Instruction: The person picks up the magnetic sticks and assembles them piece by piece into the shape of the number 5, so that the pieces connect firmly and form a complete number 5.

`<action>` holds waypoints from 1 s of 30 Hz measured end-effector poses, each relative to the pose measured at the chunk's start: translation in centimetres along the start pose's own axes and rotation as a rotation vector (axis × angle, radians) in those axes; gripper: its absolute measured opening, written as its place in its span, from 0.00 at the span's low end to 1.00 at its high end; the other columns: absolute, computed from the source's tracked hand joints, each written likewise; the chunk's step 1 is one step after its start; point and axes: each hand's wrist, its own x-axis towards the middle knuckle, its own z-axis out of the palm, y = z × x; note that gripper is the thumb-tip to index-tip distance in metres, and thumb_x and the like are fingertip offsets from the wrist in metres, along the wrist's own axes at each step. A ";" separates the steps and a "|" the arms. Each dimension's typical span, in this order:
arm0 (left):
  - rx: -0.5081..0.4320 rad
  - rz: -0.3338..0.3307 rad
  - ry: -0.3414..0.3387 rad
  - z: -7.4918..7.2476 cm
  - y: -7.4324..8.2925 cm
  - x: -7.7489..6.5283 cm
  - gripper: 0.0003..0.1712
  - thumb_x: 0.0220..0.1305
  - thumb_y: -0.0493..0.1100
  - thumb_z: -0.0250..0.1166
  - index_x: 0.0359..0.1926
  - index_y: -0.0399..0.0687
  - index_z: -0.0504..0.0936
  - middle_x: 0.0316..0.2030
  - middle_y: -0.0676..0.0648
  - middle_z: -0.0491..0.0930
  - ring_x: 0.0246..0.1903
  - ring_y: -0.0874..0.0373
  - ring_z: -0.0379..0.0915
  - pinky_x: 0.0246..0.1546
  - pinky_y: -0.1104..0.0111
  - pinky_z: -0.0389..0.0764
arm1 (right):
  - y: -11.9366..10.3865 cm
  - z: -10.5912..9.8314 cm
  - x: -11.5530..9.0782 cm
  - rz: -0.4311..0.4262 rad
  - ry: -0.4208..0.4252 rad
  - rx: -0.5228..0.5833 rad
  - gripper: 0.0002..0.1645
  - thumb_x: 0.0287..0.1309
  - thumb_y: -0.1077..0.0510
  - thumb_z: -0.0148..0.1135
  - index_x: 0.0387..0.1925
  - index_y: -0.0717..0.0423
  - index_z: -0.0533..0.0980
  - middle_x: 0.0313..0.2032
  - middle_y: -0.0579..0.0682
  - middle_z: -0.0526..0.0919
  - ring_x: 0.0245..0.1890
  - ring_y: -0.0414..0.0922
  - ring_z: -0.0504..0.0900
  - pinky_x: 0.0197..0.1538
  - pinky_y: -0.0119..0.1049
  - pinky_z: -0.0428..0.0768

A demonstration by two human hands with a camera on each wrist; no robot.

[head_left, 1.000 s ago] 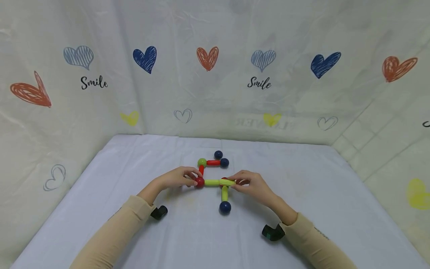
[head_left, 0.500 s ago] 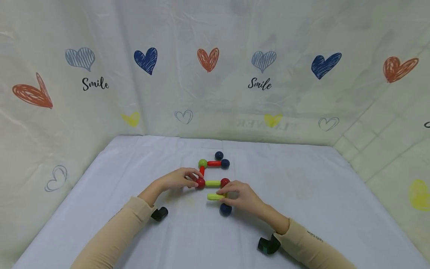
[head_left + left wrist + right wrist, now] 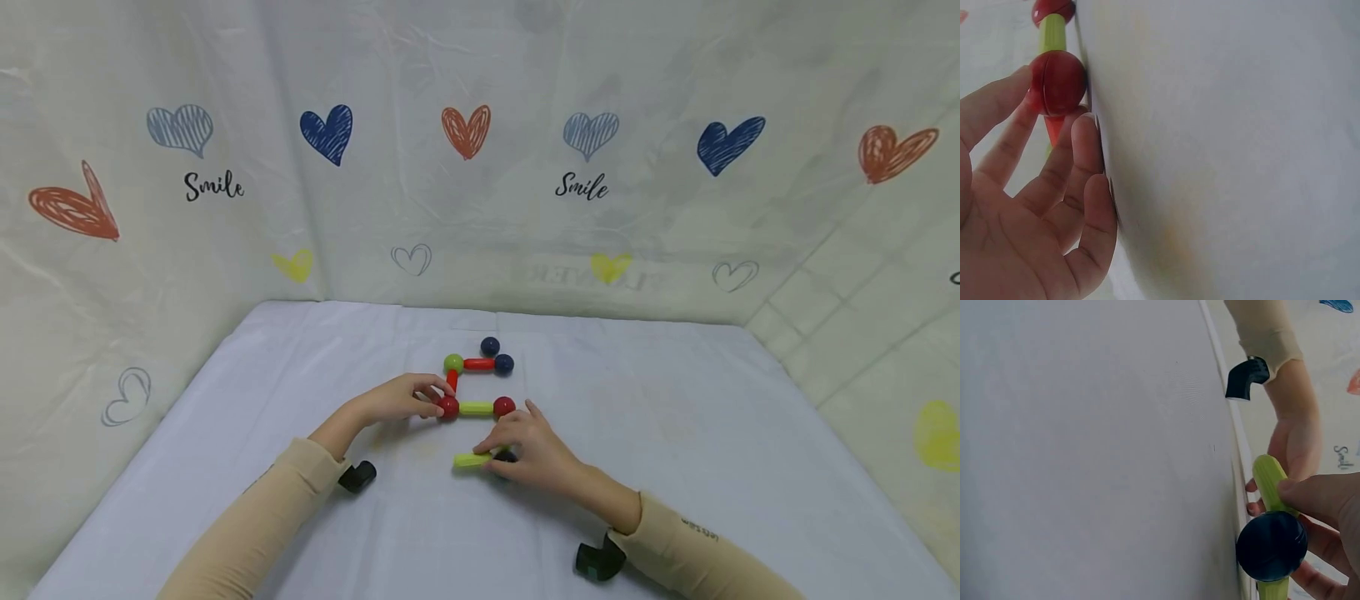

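Between thumb and fingers my left hand (image 3: pixel 397 398) grips a red ball (image 3: pixel 448 407) at the near left corner of a ball-and-rod figure lying on the table. A yellow-green rod (image 3: pixel 476 408) joins it to a second red ball (image 3: pixel 504 407). My right hand (image 3: pixel 536 454) pinches another yellow-green rod (image 3: pixel 468 461), its free end pointing left. In the right wrist view this rod sits right at a dark blue ball (image 3: pixel 1272 545), and part of one more yellow-green rod (image 3: pixel 1274 590) shows on the ball's other side. The head view has that ball partly behind the fingers.
Farther back, a red rod (image 3: pixel 452 382) runs up to a green ball (image 3: pixel 453 363). Another red rod (image 3: pixel 479 364) leads from there to a dark blue ball (image 3: pixel 504 364). A loose dark blue ball (image 3: pixel 490 346) lies behind. Black wrist cameras (image 3: pixel 357 477) hang at both cuffs.
My right hand has brought its yellow-green rod from the right red ball down toward me, to the near dark blue ball. The left hand has stayed on its red ball.
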 end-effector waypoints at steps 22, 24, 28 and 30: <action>0.006 -0.003 -0.009 0.0 0.0 0.0 0.17 0.72 0.41 0.65 0.59 0.48 0.80 0.52 0.45 0.81 0.45 0.54 0.79 0.50 0.58 0.79 | -0.4 -0.2 -0.1 -0.052 -0.060 -0.130 0.15 0.56 0.55 0.78 0.47 0.48 0.89 0.39 0.36 0.87 0.48 0.41 0.77 0.67 0.76 0.51; 0.021 -0.005 -0.023 -0.1 0.1 -0.1 0.18 0.72 0.42 0.65 0.60 0.48 0.80 0.52 0.45 0.81 0.45 0.54 0.80 0.50 0.58 0.79 | -0.5 -0.7 -0.2 -0.058 -0.041 -0.121 0.15 0.56 0.55 0.78 0.47 0.49 0.88 0.39 0.38 0.88 0.48 0.43 0.78 0.67 0.75 0.52; 0.053 -0.024 -0.014 -0.9 0.5 -0.2 0.20 0.72 0.44 0.65 0.62 0.48 0.80 0.52 0.45 0.81 0.42 0.54 0.81 0.49 0.57 0.80 | -0.3 -2.0 -0.5 -0.038 0.000 -0.073 0.16 0.57 0.58 0.77 0.48 0.53 0.88 0.41 0.42 0.89 0.48 0.45 0.81 0.67 0.69 0.61; 0.070 -0.035 0.022 -1.5 0.8 0.0 0.20 0.72 0.44 0.65 0.62 0.48 0.80 0.52 0.45 0.82 0.41 0.54 0.81 0.48 0.56 0.80 | -0.1 -2.6 -0.7 -0.005 0.001 -0.044 0.17 0.57 0.60 0.76 0.50 0.54 0.87 0.42 0.42 0.89 0.46 0.44 0.82 0.64 0.59 0.71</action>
